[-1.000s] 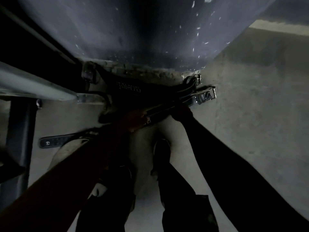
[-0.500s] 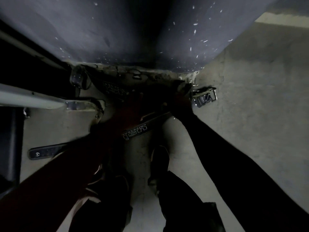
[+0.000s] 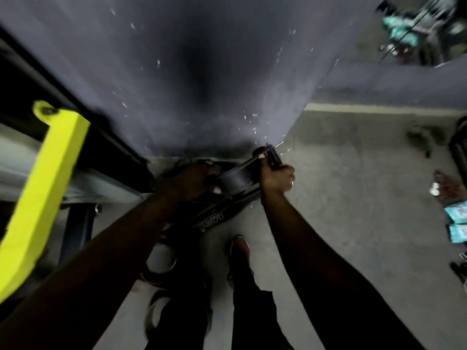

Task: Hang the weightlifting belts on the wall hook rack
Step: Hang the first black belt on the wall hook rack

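Note:
Black weightlifting belts [image 3: 233, 178] are bunched between my two hands, lifted off the concrete floor near the foot of a dark blue-grey wall [image 3: 192, 72]. My left hand [image 3: 192, 181] is closed on the left part of the bundle. My right hand [image 3: 276, 176] grips the right end, where the straps and a buckle stick up above the fist. A strap with white lettering [image 3: 212, 219] hangs below the bundle, and another loop with a metal ring [image 3: 161, 258] dangles lower, by my legs. No hook rack is in view.
A yellow machine arm [image 3: 43, 188] and a grey steel frame [image 3: 83, 180] crowd the left side. My feet [image 3: 240, 251] stand on the floor [image 3: 353, 198]. Small teal packets [image 3: 457, 223] and other gear lie at the right edge; teal equipment [image 3: 414, 24] sits at the top right.
The belts have come up off the floor into both hands. The buckle that lay on the floor at the right is gone from there. The camera has risen and the view has brightened.

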`<state>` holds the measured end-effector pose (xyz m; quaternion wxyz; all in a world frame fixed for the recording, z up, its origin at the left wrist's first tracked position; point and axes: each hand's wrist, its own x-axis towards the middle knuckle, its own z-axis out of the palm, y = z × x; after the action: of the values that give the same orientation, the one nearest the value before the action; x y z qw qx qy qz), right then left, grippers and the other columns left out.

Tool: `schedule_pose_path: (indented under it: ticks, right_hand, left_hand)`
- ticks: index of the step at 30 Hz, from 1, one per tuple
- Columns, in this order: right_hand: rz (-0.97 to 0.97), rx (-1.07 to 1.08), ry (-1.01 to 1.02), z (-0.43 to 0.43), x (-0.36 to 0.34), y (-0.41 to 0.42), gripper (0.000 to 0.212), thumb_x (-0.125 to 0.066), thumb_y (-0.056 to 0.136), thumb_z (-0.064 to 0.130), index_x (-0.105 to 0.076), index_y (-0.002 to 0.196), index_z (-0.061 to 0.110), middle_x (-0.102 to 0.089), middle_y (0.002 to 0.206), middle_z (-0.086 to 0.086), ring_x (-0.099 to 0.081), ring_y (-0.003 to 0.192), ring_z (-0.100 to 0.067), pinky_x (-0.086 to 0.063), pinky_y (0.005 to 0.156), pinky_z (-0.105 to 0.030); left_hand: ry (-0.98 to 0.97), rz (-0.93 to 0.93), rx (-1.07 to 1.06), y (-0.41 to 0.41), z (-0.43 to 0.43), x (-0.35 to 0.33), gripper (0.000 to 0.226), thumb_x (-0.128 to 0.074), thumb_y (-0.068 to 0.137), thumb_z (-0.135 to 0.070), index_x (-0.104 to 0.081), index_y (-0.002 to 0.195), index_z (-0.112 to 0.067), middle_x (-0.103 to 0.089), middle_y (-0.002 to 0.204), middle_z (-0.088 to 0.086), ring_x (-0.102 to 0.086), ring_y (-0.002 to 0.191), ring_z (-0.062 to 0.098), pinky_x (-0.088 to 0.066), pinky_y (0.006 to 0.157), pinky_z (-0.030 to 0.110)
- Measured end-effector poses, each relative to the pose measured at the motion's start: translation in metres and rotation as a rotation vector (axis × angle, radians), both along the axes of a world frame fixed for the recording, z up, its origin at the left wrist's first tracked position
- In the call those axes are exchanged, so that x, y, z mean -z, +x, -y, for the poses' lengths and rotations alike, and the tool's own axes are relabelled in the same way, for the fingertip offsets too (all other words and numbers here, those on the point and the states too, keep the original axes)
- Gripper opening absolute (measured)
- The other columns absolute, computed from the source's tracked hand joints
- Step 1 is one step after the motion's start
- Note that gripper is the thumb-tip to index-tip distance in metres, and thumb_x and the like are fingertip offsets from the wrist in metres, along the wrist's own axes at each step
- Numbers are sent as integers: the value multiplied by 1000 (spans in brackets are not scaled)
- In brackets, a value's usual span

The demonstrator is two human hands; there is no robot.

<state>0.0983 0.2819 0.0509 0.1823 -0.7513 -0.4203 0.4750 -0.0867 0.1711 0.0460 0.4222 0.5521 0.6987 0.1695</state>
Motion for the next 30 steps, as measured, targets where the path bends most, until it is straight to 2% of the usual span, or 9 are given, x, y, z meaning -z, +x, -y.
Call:
schedule_pose_path:
  ticks: [2,5,6,10,15,19,22,25,30]
  right_hand:
    - [-147,126,-192,-6,-32,-3,104,-72,64,70,-43,143,10,-48,146,-19,-49,133,-39,-44,109,-53]
    - [-540,96,-180,17,-146,-17,18,-54,100,26,-62,111,14,-70,100,-8,-67,88,-24,-59,78,-42]
    - [-574,23,-144,26,-181,-21,12,-49,103,19,-61,105,17,-67,88,-2,-64,76,-17,-60,65,-36]
    - [-596,-438,-66,52,-273,-31,18,-53,102,27,-64,116,21,-70,107,-1,-64,92,-15,-56,78,-37]
    - [-595,-749,329,62,-355,-34,23,-56,101,27,-62,118,13,-69,104,-1,-64,99,-16,-49,92,-42]
    - [-691,-815,573,53,-412,-27,3,-63,97,18,-64,94,17,-63,87,-1,-56,86,-15,-49,83,-38]
    - [-762,-878,568,51,-451,-9,15,-67,94,27,-64,108,24,-68,93,6,-63,94,-13,-52,90,-41]
    - [-832,-930,529,55,-479,6,45,-66,95,30,-47,136,24,-69,102,-5,-68,102,-18,-57,86,-44]
    - [-714,-1041,738,67,-516,20,22,-58,101,21,-58,118,8,-66,92,-6,-63,82,-15,-56,66,-29]
  left_hand:
    - [53,-34,-18,1,20,-41,72,-75,76,-49,-58,134,-10,-62,135,9,-56,125,21,-38,99,22]
    - [150,-91,-58,7,43,-116,78,-64,78,-66,-58,131,-10,-64,130,9,-58,123,24,-40,96,27]
    - [138,-103,-118,7,46,-140,66,-68,81,-57,-59,128,-10,-65,124,5,-59,118,21,-41,94,29]
    - [319,128,-240,6,53,-236,6,-68,86,-25,-63,86,-27,-63,75,-19,-57,74,-4,-44,75,28]
    - [505,350,-264,8,60,-315,53,-66,82,2,-52,133,-7,-66,121,4,-65,106,4,-53,91,26]
    - [656,401,-407,31,57,-387,38,-57,89,13,-57,120,-11,-68,105,0,-67,87,-5,-52,83,21]
    - [863,499,-572,36,50,-451,21,-57,92,6,-61,101,-12,-68,90,4,-66,70,-2,-51,69,15]
    - [963,702,-680,47,46,-492,18,-62,91,1,-63,104,-11,-70,96,7,-67,83,12,-54,80,22]
    - [1180,769,-713,81,39,-534,17,-64,89,4,-61,99,-10,-70,90,8,-68,72,7,-57,73,19]
